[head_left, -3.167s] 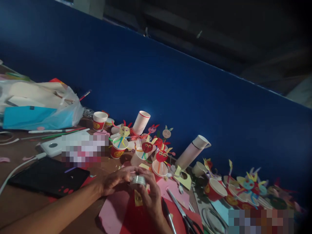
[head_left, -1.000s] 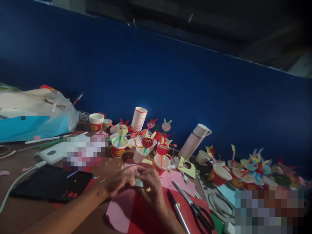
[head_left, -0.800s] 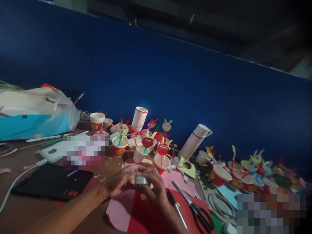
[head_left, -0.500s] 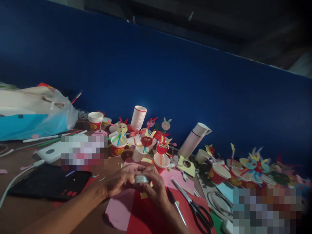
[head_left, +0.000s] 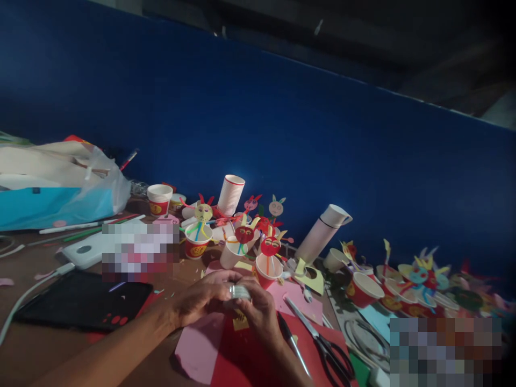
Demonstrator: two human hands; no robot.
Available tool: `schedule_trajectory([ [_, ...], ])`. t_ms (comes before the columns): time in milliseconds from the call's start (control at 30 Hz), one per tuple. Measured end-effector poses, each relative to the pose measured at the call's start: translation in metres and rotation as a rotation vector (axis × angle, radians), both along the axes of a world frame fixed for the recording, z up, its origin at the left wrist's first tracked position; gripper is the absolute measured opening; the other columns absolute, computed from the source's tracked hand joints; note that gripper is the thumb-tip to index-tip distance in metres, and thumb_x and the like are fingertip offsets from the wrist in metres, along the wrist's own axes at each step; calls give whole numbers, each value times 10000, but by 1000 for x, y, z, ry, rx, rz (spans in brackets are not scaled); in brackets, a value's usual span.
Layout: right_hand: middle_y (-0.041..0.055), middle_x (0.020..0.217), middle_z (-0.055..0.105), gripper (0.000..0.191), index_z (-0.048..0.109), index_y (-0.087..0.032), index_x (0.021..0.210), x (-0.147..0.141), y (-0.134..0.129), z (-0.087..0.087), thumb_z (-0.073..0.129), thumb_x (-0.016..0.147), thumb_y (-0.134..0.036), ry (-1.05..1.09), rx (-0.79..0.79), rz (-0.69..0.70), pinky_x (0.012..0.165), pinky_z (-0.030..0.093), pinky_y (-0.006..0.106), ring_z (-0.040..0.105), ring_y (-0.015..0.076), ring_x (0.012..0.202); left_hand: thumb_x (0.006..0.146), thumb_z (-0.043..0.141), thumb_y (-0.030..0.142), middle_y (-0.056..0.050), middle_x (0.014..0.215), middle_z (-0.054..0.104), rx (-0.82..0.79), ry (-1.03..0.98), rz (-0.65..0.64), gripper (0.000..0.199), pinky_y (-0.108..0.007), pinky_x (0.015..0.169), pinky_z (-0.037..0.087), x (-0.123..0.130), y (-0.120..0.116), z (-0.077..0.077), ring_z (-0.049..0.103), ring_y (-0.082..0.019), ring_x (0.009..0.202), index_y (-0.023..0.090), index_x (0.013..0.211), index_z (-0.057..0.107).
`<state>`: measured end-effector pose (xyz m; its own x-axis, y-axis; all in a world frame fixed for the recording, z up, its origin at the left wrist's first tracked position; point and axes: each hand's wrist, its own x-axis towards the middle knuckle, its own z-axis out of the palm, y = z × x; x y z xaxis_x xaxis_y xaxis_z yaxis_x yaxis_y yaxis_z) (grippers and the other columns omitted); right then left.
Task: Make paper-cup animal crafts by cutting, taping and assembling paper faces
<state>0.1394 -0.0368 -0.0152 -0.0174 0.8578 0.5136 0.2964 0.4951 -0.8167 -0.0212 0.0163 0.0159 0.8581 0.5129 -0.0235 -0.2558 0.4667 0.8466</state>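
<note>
Between both hands is a small roll of clear tape, held above the red paper. My left hand grips its left side, fingers curled behind it. Closed on the roll's right side is my right hand, thumb at the lower front. A small yellow paper piece lies just below the hands. Pink paper lies under the left wrist. To the right of my right hand are a pen and black-handled scissors.
Behind the hands stand paper cups with paper-face figures, a stack of cups and a tilted flask. A black tablet and white power bank lie left. More decorated cups crowd the right.
The tape roll has turned and shifted slightly up and to the right in my fingers. More of the yellow paper piece now shows below. The whole view has shifted a little.
</note>
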Motion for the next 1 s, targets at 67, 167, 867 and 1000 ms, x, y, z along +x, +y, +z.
schedule_trajectory([
  [67,52,826,594,332,663,-190,849,1,1,0,590,785,-507,-2,-9,2,665,474,280,572,191,768,577,581,155,-98,990,597,6,9,-5,475,-329,733,455,0,0,1,581,-213,861,128,1051,562],
  [167,46,804,589,335,667,-187,832,1,1,-1,590,783,-509,-5,-23,2,651,468,271,566,184,746,562,546,143,-100,989,599,8,0,-6,490,-346,752,451,0,0,-1,576,-225,881,120,1051,564],
  [867,26,775,590,280,665,-180,819,3,2,-8,650,748,-451,182,-148,61,639,437,253,523,162,710,587,500,103,-81,863,617,-100,-27,15,435,-325,703,452,2,2,-6,560,-208,812,109,1013,593],
  [1000,29,783,595,245,673,-186,825,2,3,-12,659,749,-419,197,-171,80,649,437,258,521,166,724,698,548,211,-78,853,611,-146,-3,35,323,-290,669,440,1,3,-6,549,-175,755,106,1002,582],
])
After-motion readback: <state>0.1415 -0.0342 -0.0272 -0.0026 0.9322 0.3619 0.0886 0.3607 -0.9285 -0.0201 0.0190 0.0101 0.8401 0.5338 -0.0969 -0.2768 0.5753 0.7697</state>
